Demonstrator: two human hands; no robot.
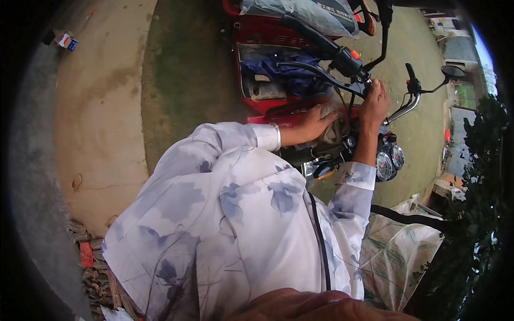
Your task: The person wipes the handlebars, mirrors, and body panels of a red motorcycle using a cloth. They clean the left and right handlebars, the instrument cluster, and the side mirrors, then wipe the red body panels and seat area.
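My left hand (pixel 313 125) is closed on a crumpled grey-brown cloth (pixel 334 130) beside the red body (pixel 261 105) of a motor vehicle with handlebars. Higher and to the right, the fingers of my right hand (pixel 375 102) close around the metal handlebar (pixel 368 82) just below the black switch housing (pixel 349 62), which has an orange button. The fingers hide part of the bar there. From that housing a rubber grip (pixel 307 34) and a black lever (pixel 317 70) reach up and left. Two round gauges (pixel 384 165) lie below my right wrist.
A dark blue cloth (pixel 281 72) lies in the red vehicle's footwell, below a plastic-covered seat (pixel 305 12). The other handlebar end (pixel 409 105) carries a mirror (pixel 453 72). Plastic sheeting (pixel 401 248), a branch (pixel 405 218) and dark foliage are at lower right. A small box (pixel 66 41) stands far left.
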